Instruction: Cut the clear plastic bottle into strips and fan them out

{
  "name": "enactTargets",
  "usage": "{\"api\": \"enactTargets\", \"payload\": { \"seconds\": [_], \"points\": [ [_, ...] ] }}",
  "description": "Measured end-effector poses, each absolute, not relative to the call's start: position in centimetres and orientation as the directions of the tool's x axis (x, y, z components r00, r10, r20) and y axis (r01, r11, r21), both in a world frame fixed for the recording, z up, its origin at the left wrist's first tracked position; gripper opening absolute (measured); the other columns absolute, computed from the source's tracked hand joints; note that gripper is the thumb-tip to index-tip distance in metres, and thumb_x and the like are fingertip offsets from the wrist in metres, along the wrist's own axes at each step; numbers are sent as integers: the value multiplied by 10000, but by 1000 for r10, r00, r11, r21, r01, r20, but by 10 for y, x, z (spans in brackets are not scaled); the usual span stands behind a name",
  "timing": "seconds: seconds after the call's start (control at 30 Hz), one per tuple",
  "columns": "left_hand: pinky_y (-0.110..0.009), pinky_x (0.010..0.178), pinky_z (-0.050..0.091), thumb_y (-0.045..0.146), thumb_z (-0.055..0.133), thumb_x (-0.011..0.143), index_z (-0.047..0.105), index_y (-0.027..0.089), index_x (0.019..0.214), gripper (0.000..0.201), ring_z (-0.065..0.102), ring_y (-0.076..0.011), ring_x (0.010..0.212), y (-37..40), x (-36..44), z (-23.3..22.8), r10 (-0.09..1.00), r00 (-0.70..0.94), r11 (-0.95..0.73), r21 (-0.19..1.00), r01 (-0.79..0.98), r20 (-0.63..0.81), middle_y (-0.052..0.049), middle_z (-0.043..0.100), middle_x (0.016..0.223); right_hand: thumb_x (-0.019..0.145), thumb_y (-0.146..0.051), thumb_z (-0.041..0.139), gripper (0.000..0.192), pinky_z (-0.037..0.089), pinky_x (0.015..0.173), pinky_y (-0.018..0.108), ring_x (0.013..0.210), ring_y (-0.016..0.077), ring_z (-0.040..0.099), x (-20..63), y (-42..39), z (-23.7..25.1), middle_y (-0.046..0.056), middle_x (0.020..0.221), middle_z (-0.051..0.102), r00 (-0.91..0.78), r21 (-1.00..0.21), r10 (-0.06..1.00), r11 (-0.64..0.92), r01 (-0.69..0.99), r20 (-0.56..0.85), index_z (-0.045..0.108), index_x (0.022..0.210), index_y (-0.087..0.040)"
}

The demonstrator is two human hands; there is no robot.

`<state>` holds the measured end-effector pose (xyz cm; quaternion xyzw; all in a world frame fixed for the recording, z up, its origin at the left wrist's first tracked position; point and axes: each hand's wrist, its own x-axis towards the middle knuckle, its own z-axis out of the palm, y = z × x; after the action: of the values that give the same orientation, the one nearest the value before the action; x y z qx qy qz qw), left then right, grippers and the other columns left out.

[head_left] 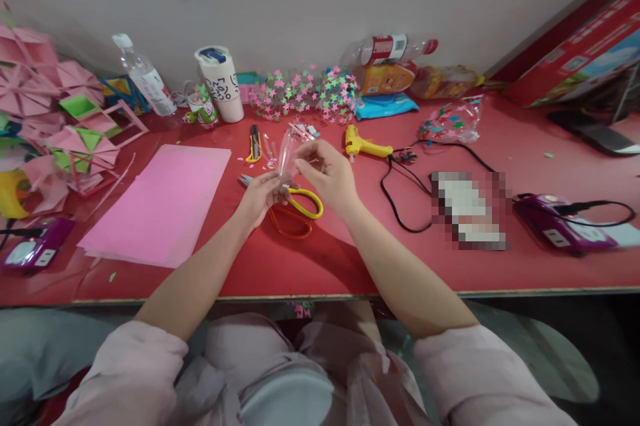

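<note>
My left hand (265, 194) is closed on the lower end of a clear plastic piece (289, 154), bent and see-through, held just above the table. At its right side my right hand (327, 173) pinches the edge of the same plastic with thumb and curled fingers; the exact grip is partly hidden. Beneath my hands lies a pair of scissors (306, 202) with one yellow and one red handle loop, its blades pointing left. Behind the plastic are small pink scraps (271, 163). A yellow utility knife (255, 143) rests to the left.
Pink paper sheets (160, 203) lie left. A yellow glue gun (367, 145) with black cord sits right, near a pixelated object (470, 211) and a purple power strip (565, 223). Along the wall stand a tumbler (220, 85), bottles and star-covered clear plastic (303, 94). Pink paper shapes (45, 79) crowd the left.
</note>
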<state>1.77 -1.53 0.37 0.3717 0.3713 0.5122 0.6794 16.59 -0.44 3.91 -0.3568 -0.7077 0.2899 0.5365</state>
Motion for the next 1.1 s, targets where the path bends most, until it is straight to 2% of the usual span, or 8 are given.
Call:
{"api": "enactTargets", "payload": {
  "seconds": [0.13,0.3,0.6,0.8,1.1],
  "points": [
    [-188,467,438,256,752,632,634,126,775,226,605,-91,504,-15,18,4,975,186,196,873,-446,-124,0,662,628,825,-140,516,92,486,689,281,762,143,578,164,-7,37,11,794,605,-242,-641,746,661,390,621,565,788,-209],
    [-188,529,481,265,730,675,624,126,756,193,617,-89,537,-13,17,1,972,199,202,864,-461,-122,0,654,625,829,-100,486,120,469,694,285,765,148,553,157,-11,29,26,828,588,-276,-547,707,690,475,651,515,802,-214],
    [-249,625,549,208,666,700,639,126,763,107,653,-119,608,-15,19,1,971,205,210,847,-489,-123,-15,688,676,821,-101,488,117,441,719,308,768,165,542,154,-9,20,26,801,578,-259,-518,701,682,517,665,481,807,-217],
    [-247,646,534,238,650,722,643,130,770,118,650,-120,621,-15,17,0,972,193,215,853,-475,-137,-19,691,686,806,-82,473,136,444,726,310,795,176,548,153,-10,19,38,813,586,-295,-515,682,711,479,669,506,795,-213],
    [-214,616,520,236,631,732,639,136,744,102,640,-105,602,-15,18,-1,972,182,223,830,-511,-149,-9,682,664,803,-83,486,135,440,701,301,766,177,556,150,-11,17,39,798,606,-319,-456,673,708,539,667,522,777,-211]
  ]
}}
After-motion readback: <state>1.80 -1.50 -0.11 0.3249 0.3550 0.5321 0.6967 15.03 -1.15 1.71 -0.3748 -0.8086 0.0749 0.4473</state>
